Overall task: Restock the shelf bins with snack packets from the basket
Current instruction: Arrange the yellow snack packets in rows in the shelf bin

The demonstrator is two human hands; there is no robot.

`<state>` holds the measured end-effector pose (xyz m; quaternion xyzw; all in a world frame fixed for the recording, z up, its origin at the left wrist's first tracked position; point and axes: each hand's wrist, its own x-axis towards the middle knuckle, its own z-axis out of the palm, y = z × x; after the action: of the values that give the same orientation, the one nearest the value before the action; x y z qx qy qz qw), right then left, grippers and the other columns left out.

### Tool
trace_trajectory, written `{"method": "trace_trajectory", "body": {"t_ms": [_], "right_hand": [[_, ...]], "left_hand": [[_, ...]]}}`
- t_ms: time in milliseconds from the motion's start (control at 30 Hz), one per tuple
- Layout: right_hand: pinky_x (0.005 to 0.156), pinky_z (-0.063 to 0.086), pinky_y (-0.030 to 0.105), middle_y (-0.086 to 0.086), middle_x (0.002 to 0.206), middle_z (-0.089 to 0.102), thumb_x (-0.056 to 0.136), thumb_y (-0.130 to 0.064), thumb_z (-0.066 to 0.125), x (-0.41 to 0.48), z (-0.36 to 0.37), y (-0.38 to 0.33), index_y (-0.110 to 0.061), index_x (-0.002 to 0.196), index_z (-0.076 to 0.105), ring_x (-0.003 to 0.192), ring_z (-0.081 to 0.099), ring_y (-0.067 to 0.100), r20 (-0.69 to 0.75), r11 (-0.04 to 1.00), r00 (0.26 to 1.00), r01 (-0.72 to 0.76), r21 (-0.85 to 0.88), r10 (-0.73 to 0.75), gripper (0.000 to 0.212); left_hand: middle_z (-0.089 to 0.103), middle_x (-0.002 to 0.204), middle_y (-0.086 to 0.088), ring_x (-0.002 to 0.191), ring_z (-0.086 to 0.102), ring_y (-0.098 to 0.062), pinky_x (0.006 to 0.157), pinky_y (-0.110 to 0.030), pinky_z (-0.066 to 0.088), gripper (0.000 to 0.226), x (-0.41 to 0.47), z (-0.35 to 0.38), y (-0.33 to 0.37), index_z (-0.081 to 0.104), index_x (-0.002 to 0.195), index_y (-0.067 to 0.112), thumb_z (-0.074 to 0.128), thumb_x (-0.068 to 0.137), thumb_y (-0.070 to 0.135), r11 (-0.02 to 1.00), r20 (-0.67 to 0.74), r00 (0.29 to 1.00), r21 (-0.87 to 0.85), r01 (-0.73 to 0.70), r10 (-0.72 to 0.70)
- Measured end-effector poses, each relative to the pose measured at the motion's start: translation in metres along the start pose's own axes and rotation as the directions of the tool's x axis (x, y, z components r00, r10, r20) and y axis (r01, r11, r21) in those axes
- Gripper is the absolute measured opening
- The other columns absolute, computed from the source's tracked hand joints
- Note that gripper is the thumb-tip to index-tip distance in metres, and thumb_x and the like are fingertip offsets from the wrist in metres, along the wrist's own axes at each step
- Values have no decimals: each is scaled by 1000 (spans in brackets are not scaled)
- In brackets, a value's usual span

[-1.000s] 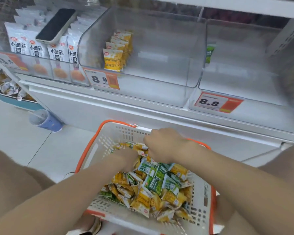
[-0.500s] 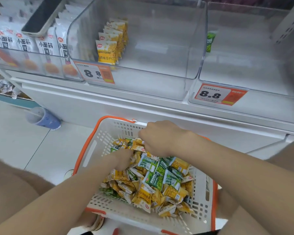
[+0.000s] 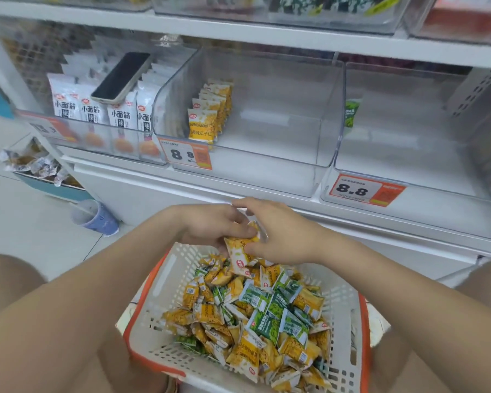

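Note:
A white basket with an orange rim (image 3: 349, 321) sits between my knees, full of yellow and green snack packets (image 3: 255, 316). Above its far edge my left hand (image 3: 210, 225) and my right hand (image 3: 278, 236) meet, both gripping a small bunch of yellow packets (image 3: 238, 249). The clear middle bin (image 3: 323, 154) holds one short row of yellow packets (image 3: 210, 112) at its left side. In the clear right bin (image 3: 408, 165) a single green packet (image 3: 351, 113) stands at the left wall.
The left bin holds white packets (image 3: 97, 109) with a phone (image 3: 121, 78) lying on top. Price tags (image 3: 363, 190) hang on the bin fronts. A blue cup (image 3: 97, 217) lies on the floor at the left, near a low tray of wrapped snacks (image 3: 31, 163).
Both hands have lifted out of the basket pile with yellow packets and come together above its far edge. The camera has tilted up, showing more of the shelf.

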<state>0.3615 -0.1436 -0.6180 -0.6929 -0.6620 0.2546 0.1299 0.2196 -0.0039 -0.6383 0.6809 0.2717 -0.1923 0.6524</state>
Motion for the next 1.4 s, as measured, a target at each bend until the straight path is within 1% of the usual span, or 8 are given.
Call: {"method": "trace_trajectory", "body": {"t_ms": [133,233,433,600,733,967,1167,1400], "right_hand": [[99,47,30,-7,121,72,85,-40,81,-3,-14,-12,-32,138,58,115,63,16,-226,986,969,-70,151,103,59],[80,59,38,-11,91,75,83,-46,82,-5,-24,-20,-29,99,74,88,71,10,-473,921,836,-91,379,278,25],[81,59,35,1,103,78,90,-23,80,5,-29,-33,-17,118,66,92,76,21,-414,473,756,157,867,507,32],[76,55,21,-3,99,79,99,-22,69,12,-32,-35,-19,113,74,93,74,11,-484,547,750,195,814,452,16],[81,61,34,-3,99,79,99,-23,70,17,-32,-38,-18,116,72,92,74,15,-526,611,736,195,767,426,18],[74,57,33,-11,95,74,91,-21,77,26,-44,-37,-25,113,66,88,68,9,-692,863,673,160,480,261,25],[70,55,25,-10,89,72,86,-19,81,56,-78,-43,-26,106,64,78,68,9,-758,928,626,147,343,181,27],[81,62,44,4,87,77,66,-27,97,171,-87,-34,-19,88,67,86,75,22,-428,835,791,-180,520,437,38]], "left_hand": [[66,90,-14,80,63,-17,73,-26,53,32,-32,-13,40,73,101,1,66,100,33,995,-61,993,4,-99,99],[69,91,-14,78,59,-13,72,-25,45,29,-52,-25,60,71,108,1,81,90,21,981,-181,965,-6,-193,188],[73,118,-25,110,72,-35,100,-45,58,41,-57,-18,67,65,127,1,77,88,2,888,-373,855,-146,-437,360],[77,106,-23,89,77,-25,76,-31,63,32,-49,-10,67,65,122,-5,71,91,-6,820,-554,745,-180,-543,372],[77,106,-19,94,77,-28,78,-31,63,29,-55,-20,71,69,119,-3,76,90,-1,829,-570,729,-141,-541,378],[74,87,7,77,69,-4,73,-26,56,42,-70,-55,72,69,105,27,92,74,46,870,-609,641,446,-210,467],[49,114,-2,109,45,-28,86,-38,42,54,-72,-97,59,57,116,28,88,74,38,464,-545,642,829,314,539],[65,112,-6,107,56,-33,79,-40,44,27,-69,-113,63,61,107,19,73,86,30,268,-511,740,860,435,437]]}}
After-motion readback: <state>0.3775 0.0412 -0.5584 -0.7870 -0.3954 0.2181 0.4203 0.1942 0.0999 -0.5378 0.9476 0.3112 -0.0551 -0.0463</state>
